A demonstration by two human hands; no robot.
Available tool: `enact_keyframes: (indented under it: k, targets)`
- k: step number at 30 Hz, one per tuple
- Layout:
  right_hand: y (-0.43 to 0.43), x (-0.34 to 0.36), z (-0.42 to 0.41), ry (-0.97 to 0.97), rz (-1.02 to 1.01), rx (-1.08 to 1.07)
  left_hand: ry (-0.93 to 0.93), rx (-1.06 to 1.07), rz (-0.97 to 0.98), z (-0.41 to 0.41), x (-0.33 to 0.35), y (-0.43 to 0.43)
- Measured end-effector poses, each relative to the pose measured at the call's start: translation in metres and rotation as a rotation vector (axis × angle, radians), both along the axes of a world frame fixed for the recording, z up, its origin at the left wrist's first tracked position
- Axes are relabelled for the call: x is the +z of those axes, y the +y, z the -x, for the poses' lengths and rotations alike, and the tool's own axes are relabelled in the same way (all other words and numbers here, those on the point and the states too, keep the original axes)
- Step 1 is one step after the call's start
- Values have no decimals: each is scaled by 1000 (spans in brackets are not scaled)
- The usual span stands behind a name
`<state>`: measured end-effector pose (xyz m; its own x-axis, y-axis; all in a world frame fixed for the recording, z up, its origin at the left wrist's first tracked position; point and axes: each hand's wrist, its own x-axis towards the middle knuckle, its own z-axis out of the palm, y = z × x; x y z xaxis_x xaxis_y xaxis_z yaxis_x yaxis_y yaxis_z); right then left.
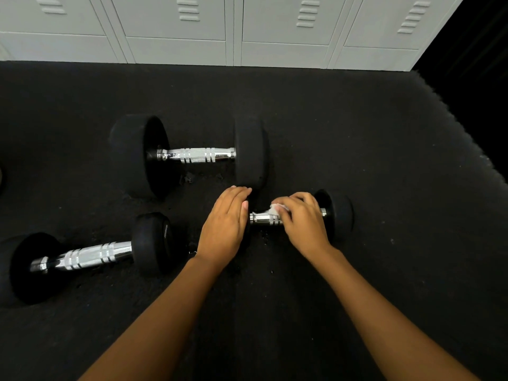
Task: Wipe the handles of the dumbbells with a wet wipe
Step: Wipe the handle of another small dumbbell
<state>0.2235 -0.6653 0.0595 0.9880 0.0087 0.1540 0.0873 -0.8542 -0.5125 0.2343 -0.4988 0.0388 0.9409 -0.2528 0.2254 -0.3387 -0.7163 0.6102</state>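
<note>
Three black dumbbells with chrome handles lie on the dark floor. The small right dumbbell (339,213) is between my hands. My right hand (303,221) holds a white wet wipe (276,209) pressed around its chrome handle (261,218). My left hand (226,221) rests flat over that dumbbell's left head, hiding it. A large dumbbell (192,155) lies farther back in the middle. A third dumbbell (88,255) lies at the near left, untouched.
Black rubber floor mat (357,133) covers the area. A row of pale grey lockers (233,31) stands along the far edge. The mat's ragged right edge (467,127) borders a dark space.
</note>
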Motion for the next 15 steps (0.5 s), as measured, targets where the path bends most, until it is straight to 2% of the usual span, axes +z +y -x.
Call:
enact_keyframes:
  k: [4,8,11,15]
  targets:
    - [-2,-15,13,-133,20,79,-20,-4,-18,0,0,0]
    - [-7,-24,30,-185,37,130,-26,-5,-30,-1,1,1]
    - [-9,-24,28,-151,-10,157,-119,-22,-117,0,7,1]
    - [-14,-19,25,-70,-82,131,-259,-200,-278,6,14,-12]
